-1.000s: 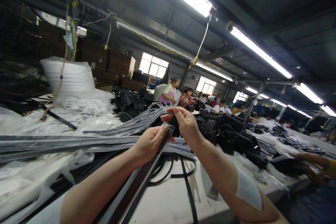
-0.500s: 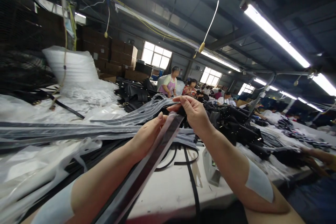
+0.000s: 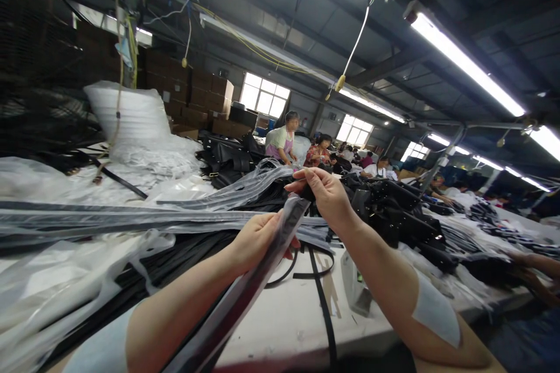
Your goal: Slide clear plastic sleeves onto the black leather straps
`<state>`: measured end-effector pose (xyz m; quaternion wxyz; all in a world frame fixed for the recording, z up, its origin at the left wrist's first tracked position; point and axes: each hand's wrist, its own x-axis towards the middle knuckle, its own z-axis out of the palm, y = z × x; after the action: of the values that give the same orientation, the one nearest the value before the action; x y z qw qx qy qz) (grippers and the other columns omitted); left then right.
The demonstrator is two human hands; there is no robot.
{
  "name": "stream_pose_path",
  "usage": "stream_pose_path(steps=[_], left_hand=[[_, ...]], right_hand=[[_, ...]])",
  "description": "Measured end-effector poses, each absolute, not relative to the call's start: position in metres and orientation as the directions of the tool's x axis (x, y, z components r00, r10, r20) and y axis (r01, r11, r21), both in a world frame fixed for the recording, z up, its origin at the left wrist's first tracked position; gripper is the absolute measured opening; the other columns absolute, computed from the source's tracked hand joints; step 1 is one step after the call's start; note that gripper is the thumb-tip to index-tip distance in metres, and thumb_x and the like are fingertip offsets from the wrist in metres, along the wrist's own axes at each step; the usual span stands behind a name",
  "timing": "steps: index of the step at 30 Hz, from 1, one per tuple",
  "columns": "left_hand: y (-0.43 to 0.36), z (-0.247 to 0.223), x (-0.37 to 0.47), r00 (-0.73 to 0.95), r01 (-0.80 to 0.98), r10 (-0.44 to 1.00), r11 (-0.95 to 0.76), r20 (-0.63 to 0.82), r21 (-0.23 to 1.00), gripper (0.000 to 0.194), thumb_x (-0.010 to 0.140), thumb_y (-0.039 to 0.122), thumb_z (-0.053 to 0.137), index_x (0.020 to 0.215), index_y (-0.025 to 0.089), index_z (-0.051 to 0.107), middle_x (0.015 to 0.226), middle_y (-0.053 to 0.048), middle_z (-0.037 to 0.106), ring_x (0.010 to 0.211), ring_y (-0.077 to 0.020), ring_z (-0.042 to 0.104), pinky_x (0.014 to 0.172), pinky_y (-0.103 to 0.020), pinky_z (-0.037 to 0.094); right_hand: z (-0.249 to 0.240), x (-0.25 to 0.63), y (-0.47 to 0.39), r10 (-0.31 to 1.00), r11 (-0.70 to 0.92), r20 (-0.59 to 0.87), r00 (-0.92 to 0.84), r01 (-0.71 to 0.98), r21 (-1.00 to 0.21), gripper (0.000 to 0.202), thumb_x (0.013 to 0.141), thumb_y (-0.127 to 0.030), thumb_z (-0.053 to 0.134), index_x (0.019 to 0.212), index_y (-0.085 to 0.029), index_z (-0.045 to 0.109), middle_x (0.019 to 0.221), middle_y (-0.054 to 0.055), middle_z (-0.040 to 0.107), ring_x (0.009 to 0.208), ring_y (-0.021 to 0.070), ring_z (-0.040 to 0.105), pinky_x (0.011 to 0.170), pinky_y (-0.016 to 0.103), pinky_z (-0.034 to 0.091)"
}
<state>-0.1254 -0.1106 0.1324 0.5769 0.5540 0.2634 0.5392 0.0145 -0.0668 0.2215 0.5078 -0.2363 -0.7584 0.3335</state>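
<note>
A long clear plastic sleeve [image 3: 258,280] with a dark strap inside runs from the bottom edge up to my hands. My left hand [image 3: 256,239] is closed around the sleeve below its upper end, with some fingertips showing beyond it. At the sleeve's mouth, my right hand [image 3: 326,195] pinches the black strap end [image 3: 308,192] between thumb and fingers. Behind my left hand lie several sleeved straps [image 3: 131,218] across the table. Loose black straps [image 3: 175,268] are heaped under my left forearm.
On the white table [image 3: 280,326] a thin black strap [image 3: 322,303] hangs over the front edge. A small pale box-shaped thing [image 3: 356,285] stands by my right forearm. Black bags [image 3: 389,204] pile up behind it. Co-workers [image 3: 282,140] work at the back; another person's arm [image 3: 536,262] reaches in at right.
My left hand has slid down the sleeve a little and its fingers now wrap around it. My right hand still pinches the strap end. The view has shifted slightly.
</note>
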Motion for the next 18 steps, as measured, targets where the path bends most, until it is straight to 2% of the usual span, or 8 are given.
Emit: stream_pose_path(steps=[6, 11, 15, 18], left_hand=[[-0.108, 0.145, -0.123, 0.207, -0.283, 0.898, -0.325, 0.388, 0.902, 0.055, 0.082, 0.066, 0.052, 0.072, 0.013, 0.060, 0.063, -0.006, 0.070, 0.041, -0.0130, 0.060, 0.039, -0.020, 0.043], [-0.106, 0.169, -0.118, 0.110, -0.269, 0.892, -0.397, 0.438, 0.877, 0.055, 0.077, 0.068, 0.056, 0.074, 0.014, 0.062, 0.062, -0.005, 0.071, 0.046, -0.0155, 0.064, 0.040, -0.021, 0.046], [-0.106, 0.177, -0.116, 0.142, -0.247, 0.878, -0.417, 0.458, 0.875, 0.060, 0.080, 0.070, 0.050, 0.068, 0.013, 0.065, 0.059, -0.006, 0.070, 0.044, -0.0160, 0.063, 0.040, -0.022, 0.047], [-0.109, 0.174, -0.119, 0.212, -0.222, 0.849, -0.441, 0.485, 0.870, 0.069, 0.083, 0.073, 0.038, 0.072, 0.012, 0.067, 0.060, -0.008, 0.070, 0.048, -0.0171, 0.064, 0.046, -0.024, 0.049]], right_hand=[[0.223, 0.011, -0.063, 0.725, 0.624, 0.590, -0.355, -0.022, -0.781, 0.043, 0.081, -0.061, 0.059, 0.085, -0.019, 0.063, 0.069, 0.004, 0.073, 0.065, 0.0188, 0.069, 0.064, 0.031, 0.054], [0.225, 0.006, -0.066, 0.714, 0.629, 0.591, -0.376, -0.027, -0.777, 0.039, 0.082, -0.058, 0.060, 0.082, -0.020, 0.064, 0.071, 0.004, 0.073, 0.068, 0.0200, 0.070, 0.066, 0.032, 0.054], [0.227, 0.006, -0.066, 0.718, 0.648, 0.590, -0.371, 0.044, -0.761, 0.040, 0.083, -0.060, 0.058, 0.085, -0.021, 0.066, 0.077, 0.005, 0.073, 0.073, 0.0210, 0.069, 0.060, 0.030, 0.053], [0.227, 0.009, -0.064, 0.709, 0.671, 0.612, -0.349, 0.067, -0.739, 0.041, 0.082, -0.060, 0.058, 0.086, -0.020, 0.066, 0.074, 0.004, 0.073, 0.070, 0.0199, 0.069, 0.063, 0.030, 0.053]])
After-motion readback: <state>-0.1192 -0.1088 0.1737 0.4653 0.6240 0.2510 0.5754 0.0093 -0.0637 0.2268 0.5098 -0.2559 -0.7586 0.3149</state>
